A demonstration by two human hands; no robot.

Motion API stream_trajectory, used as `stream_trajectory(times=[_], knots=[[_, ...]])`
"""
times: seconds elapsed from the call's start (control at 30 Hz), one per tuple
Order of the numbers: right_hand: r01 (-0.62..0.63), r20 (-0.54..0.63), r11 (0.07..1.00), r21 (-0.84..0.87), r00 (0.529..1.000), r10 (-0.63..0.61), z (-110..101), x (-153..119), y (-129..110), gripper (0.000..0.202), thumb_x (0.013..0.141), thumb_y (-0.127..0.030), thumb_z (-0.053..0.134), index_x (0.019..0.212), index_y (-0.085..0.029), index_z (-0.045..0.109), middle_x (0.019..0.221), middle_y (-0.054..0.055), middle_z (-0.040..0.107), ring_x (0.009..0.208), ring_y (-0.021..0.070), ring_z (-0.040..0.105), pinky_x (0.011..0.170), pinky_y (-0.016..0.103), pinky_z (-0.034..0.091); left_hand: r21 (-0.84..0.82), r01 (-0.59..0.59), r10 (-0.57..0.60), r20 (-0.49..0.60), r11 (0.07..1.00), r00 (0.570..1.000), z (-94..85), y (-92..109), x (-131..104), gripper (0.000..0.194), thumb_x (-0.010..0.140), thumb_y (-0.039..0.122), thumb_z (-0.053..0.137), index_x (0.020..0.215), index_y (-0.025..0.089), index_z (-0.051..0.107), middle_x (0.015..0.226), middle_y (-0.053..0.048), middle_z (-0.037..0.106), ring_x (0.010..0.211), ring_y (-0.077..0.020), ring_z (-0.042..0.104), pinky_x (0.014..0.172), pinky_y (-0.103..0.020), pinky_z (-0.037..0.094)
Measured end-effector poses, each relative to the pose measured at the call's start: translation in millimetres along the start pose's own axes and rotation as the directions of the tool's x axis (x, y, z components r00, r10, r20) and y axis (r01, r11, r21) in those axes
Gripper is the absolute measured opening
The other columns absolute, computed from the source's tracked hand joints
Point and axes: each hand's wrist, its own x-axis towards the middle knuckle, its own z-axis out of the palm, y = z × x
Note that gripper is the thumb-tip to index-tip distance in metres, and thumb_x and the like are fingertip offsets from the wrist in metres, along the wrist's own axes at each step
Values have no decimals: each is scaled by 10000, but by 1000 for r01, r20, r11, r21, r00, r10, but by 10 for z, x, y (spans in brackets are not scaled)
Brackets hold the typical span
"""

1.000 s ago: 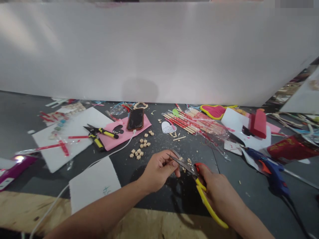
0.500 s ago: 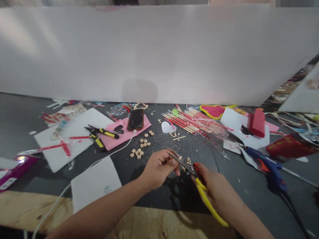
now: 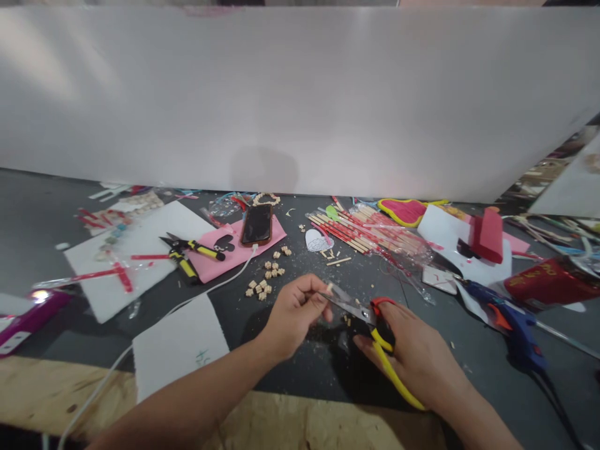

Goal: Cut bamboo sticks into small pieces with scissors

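Observation:
My left hand (image 3: 297, 312) is near the middle, its thumb and index finger pinching a small pale wooden piece (image 3: 330, 288). My right hand (image 3: 407, 344) holds scissors (image 3: 389, 369) with yellow and red handles. Their blades are parted and point left, with the tips at my left fingertips around the wooden piece. Small wooden bits (image 3: 347, 320) lie on the dark table below the blades. Clusters of little wooden pieces (image 3: 259, 289) sit left of my left hand.
Black-and-yellow pliers (image 3: 187, 255) and a phone (image 3: 257, 224) rest on pink sheets at the left. Red-and-pale sticks (image 3: 344, 231) lie behind my hands. A blue glue gun (image 3: 513, 322) and a red can (image 3: 553, 281) are at the right.
The scissor blades have opened wider, and my right hand has turned and spread a little. My left hand has shifted slightly, and the wooden piece now shows between the blades.

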Motion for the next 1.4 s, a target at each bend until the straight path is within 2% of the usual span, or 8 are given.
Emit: stream_trajectory(times=[0.2, 0.47, 0.6, 0.77, 0.93, 1.17, 1.27, 1.4], knots=[[-190, -124, 978, -83, 976, 179, 13, 70, 340, 327, 738, -467, 477, 899, -183, 476, 848, 87, 593, 820, 218, 552, 686, 310, 410, -122, -71, 58, -109, 990, 992, -55, 22, 71, 197, 780, 312, 549, 712, 140, 482, 529, 41, 509, 366, -6, 250, 389, -180, 143], [-313, -7, 938, -151, 949, 315, -17, 74, 621, 339, 734, -465, 446, 877, -162, 500, 870, 107, 601, 844, 237, 557, 736, 339, 412, -4, -22, 22, -35, 1000, 999, -22, -66, 59, 221, 782, 332, 541, 702, 140, 467, 535, 33, 533, 372, -10, 264, 386, -182, 161], [-306, -35, 930, -202, 952, 306, -17, 62, 631, 433, 713, -423, 475, 1008, -107, 500, 992, 140, 583, 951, 232, 534, 814, 327, 395, 30, -24, 24, -32, 999, 999, -34, -77, 77, 230, 776, 351, 537, 712, 141, 468, 534, 35, 529, 370, -13, 256, 385, -185, 157], [-342, -30, 899, -274, 937, 348, -92, 47, 545, 364, 731, -436, 447, 890, -124, 550, 859, 154, 610, 870, 276, 565, 717, 373, 410, 135, -39, 44, -36, 990, 998, -29, -67, 65, 252, 761, 383, 540, 726, 139, 486, 544, 28, 535, 385, -27, 285, 396, -185, 193], [-290, 46, 908, -301, 947, 318, -218, 46, 511, 320, 734, -467, 444, 759, -168, 555, 779, 104, 627, 707, 210, 588, 587, 301, 408, 196, -56, 65, -41, 979, 997, -21, -71, 64, 281, 747, 412, 543, 725, 135, 503, 553, 19, 541, 405, -38, 317, 413, -181, 222], [-314, 42, 858, -406, 932, 361, -265, 39, 411, 370, 785, -447, 407, 806, -131, 598, 727, 143, 637, 700, 273, 606, 594, 378, 425, 216, -88, 95, -24, 972, 995, -50, -76, 59, 251, 757, 385, 532, 726, 137, 511, 557, 13, 549, 429, -48, 355, 424, -172, 257], [-251, -41, 881, -401, 966, 256, -260, 13, 302, 406, 825, -408, 372, 1104, -152, 517, 963, 141, 617, 857, 270, 590, 669, 394, 444, 217, -108, 113, -9, 970, 994, -61, -70, 49, 241, 763, 376, 525, 728, 138, 515, 564, 8, 553, 434, -49, 367, 425, -170, 260], [72, -233, 955, -287, 962, -143, -223, 18, 145, 528, 841, -326, 397, 1337, -227, 248, 1231, 109, 454, 1065, 201, 491, 805, 324, 442, 210, -113, 113, 9, 971, 994, -59, -79, 47, 250, 763, 387, 525, 713, 142, 508, 565, 7, 558, 428, -48, 369, 423, -169, 252]])
